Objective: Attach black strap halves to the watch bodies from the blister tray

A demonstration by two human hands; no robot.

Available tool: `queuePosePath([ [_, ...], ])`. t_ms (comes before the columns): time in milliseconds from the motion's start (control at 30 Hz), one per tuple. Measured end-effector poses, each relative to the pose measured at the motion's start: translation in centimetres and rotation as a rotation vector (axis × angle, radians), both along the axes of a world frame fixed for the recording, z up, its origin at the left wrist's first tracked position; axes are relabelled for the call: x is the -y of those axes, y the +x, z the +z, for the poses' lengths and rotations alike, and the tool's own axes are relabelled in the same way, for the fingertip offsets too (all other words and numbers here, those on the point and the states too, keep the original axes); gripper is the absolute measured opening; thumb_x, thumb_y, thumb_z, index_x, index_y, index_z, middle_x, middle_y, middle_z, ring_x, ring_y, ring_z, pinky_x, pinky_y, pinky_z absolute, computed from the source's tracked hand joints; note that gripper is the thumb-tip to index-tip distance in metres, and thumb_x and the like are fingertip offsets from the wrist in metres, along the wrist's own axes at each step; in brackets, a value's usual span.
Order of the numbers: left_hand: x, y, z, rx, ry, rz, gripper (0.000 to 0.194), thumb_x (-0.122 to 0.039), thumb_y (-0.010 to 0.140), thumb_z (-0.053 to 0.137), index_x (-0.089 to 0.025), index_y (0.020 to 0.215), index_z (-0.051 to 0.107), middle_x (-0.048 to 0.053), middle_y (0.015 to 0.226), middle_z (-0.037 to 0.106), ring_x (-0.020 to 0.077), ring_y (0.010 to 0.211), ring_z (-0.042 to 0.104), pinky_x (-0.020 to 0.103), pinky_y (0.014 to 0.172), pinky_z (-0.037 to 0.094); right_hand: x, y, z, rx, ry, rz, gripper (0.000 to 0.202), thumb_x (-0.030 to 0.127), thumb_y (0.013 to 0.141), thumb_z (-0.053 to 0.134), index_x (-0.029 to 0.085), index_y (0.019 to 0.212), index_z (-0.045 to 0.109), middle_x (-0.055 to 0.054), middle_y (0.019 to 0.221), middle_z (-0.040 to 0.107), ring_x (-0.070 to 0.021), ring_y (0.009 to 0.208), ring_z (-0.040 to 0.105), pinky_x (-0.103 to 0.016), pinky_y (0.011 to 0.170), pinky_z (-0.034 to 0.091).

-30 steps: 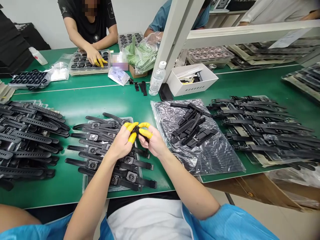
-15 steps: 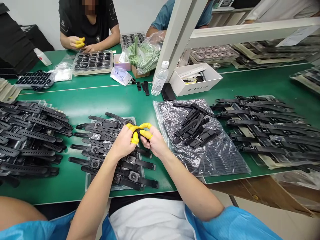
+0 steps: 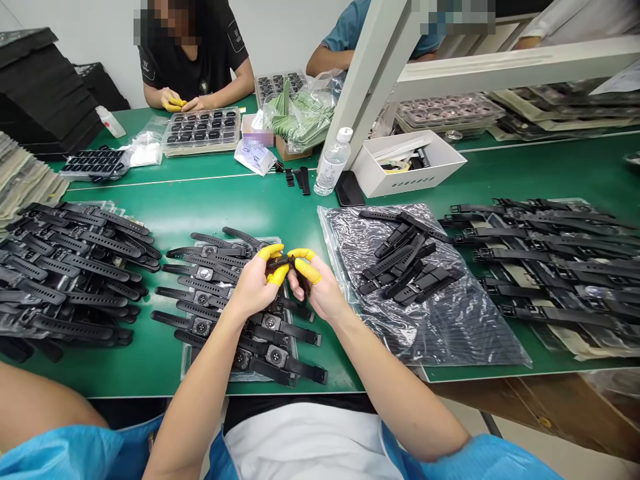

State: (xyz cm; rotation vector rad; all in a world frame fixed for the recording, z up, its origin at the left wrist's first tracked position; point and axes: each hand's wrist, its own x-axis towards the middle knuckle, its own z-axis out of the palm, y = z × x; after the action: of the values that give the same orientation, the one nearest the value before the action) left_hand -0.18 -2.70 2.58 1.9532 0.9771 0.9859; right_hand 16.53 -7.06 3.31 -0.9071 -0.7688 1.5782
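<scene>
Left grip (image 3: 256, 283) is pinching a black piece (image 3: 279, 263), yellow-covered fingertips closing right down to its thickness; right grip (image 3: 324, 287) is nipping its right end, thumb and finger nearly together. The piece is sitting between both grips, over the upper right of the tray (image 3: 187, 360); fingers are hiding most of it, so I'm not telling watch from strap part. Work is looking partway. Taking the piece as clock centre: watches (image 3: 201, 326) at 7 to 8 o'clock are lying back-up on the tray, showing straps, seemingly fitted, though arms are covering some. The left stack (image 3: 80, 267) at 9 and the right stack (image 3: 545, 257), far out at 3, are showing strapped watches too; finished or waiting, can't tell. What's remaining: the piece is awaiting setting down, and loose straps (image 3: 405, 263), nearer at 3, are lying unused on a bag (image 3: 465, 327), itself holding more strap-like rows, on the green counter (image 3: 225, 190).
</scene>
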Motion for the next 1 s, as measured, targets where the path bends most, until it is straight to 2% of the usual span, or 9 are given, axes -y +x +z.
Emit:
queuePosePath([
  [133, -0.1, 0.3, 0.4, 0.174, -0.014, 0.073, 0.017, -0.033, 0.095, 0.071, -0.02, 0.107, 0.069, 0.008, 0.11, 0.07, 0.0214, 0.103, 0.068, 0.034, 0.087, 0.059, 0.0, 0.1, 0.1, -0.054, -0.026, 0.082, 0.046, 0.064, 0.087, 0.074, 0.023, 0.091, 0.054, 0.007, 0.06, 0.053, -0.0099, 0.046, 0.046, -0.023, 0.045, 0.037],
  [233, 0.0, 0.6, 0.6, 0.34, -0.122, 0.052, 0.026, -0.041, 0.093, 0.075, -0.02, 0.107, 0.07, 0.009, 0.114, 0.068, 0.02, 0.097, 0.068, 0.031, 0.077, 0.06, 0.0, 0.2, 0.2, -0.15, -0.108, 0.243, 0.048, 0.064, 0.087, 0.073, 0.022, 0.084, 0.052, 0.008, 0.057, 0.046, -0.0077, 0.042, 0.038, -0.021, 0.041, 0.031],
  [333, 0.0, 0.8, 0.5, 0.47, -0.272, 0.051, 0.038, -0.051, 0.09, 0.078, -0.019, 0.108, 0.069, 0.008, 0.107, 0.072, 0.0158, 0.08, 0.069, 0.028, 0.068, 0.06, -0.1, 0.5, 0.2, -0.182, -0.189, 0.344, 0.046, 0.061, 0.084, 0.076, 0.021, 0.088, 0.054, 0.01, 0.057, 0.042, -0.0052, 0.041, 0.026, -0.019, 0.038, 0.02],
  [467, -0.6, 0.3, 0.7, 0.631, -0.268, 0.275, 0.049, -0.058, 0.082, 0.084, -0.02, 0.1, 0.061, 0.006, 0.097, 0.076, 0.0154, 0.073, 0.071, 0.023, 0.056, 0.057, -0.1, 0.8, 0.2, -0.097, -0.217, 0.412, 0.043, 0.059, 0.087, 0.073, 0.02, 0.089, 0.054, 0.011, 0.056, 0.038, -0.004, 0.042, 0.018, -0.017, 0.039, 0.011],
  [633, -2.1, -1.6, 2.0, 0.814, -0.154, 0.557, 0.055, -0.062, 0.083, 0.081, -0.022, 0.102, 0.048, 0.007, 0.101, 0.079, 0.0137, 0.061, 0.072, 0.019, 0.046, 0.049, -0.1, 1.2, 0.5, 0.067, -0.207, 0.489, 0.039, 0.056, 0.089, 0.069, 0.02, 0.086, 0.053, 0.01, 0.056, 0.038, -0.004, 0.044, 0.017, -0.017, 0.04, 0.01],
  [733, -2.6, -2.4, 2.2, 0.861, -0.155, 0.641, 0.056, -0.06, 0.083, 0.081, -0.023, 0.102, 0.044, 0.008, 0.101, 0.08, 0.0125, 0.056, 0.069, 0.02, 0.046, 0.05, -0.3, 1.5, 0.5, 0.147, -0.176, 0.39, 0.038, 0.053, 0.087, 0.073, 0.02, 0.087, 0.054, 0.01, 0.056, 0.041, -0.0044, 0.044, 0.023, -0.017, 0.04, 0.018],
  [833, -2.5, -2.0, 1.7, 0.791, -0.267, 0.576, 0.055, -0.055, 0.083, 0.082, -0.023, 0.104, 0.043, 0.01, 0.106, 0.08, 0.0123, 0.053, 0.069, 0.021, 0.046, 0.052, -0.5, 1.6, 0.3, 0.159, -0.104, 0.198, 0.042, 0.052, 0.083, 0.079, 0.022, 0.09, 0.051, 0.009, 0.059, 0.051, -0.0064, 0.044, 0.036, -0.019, 0.043, 0.032],
  [933, -1.6, -0.6, 0.7, 0.581, -0.44, 0.339, 0.046, -0.05, 0.088, 0.078, -0.022, 0.113, 0.052, 0.012, 0.116, 0.079, 0.014, 0.054, 0.071, 0.023, 0.043, 0.053, -0.5, 1.5, 0.3, 0.121, -0.06, 0.112, 0.044, 0.055, 0.083, 0.079, 0.023, 0.093, 0.05, 0.008, 0.063, 0.057, -0.0079, 0.045, 0.042, -0.021, 0.046, 0.038],
  [1000, -1.0, 0.2, 0.1, 0.389, -0.495, 0.17, 0.038, -0.041, 0.093, 0.071, -0.021, 0.123, 0.06, 0.013, 0.124, 0.077, 0.0175, 0.064, 0.075, 0.026, 0.046, 0.056, -0.4, 1.2, 0.3, 0.096, -0.055, 0.1, 0.044, 0.056, 0.084, 0.079, 0.023, 0.094, 0.051, 0.008, 0.063, 0.056, -0.0076, 0.045, 0.04, -0.021, 0.045, 0.037],
])
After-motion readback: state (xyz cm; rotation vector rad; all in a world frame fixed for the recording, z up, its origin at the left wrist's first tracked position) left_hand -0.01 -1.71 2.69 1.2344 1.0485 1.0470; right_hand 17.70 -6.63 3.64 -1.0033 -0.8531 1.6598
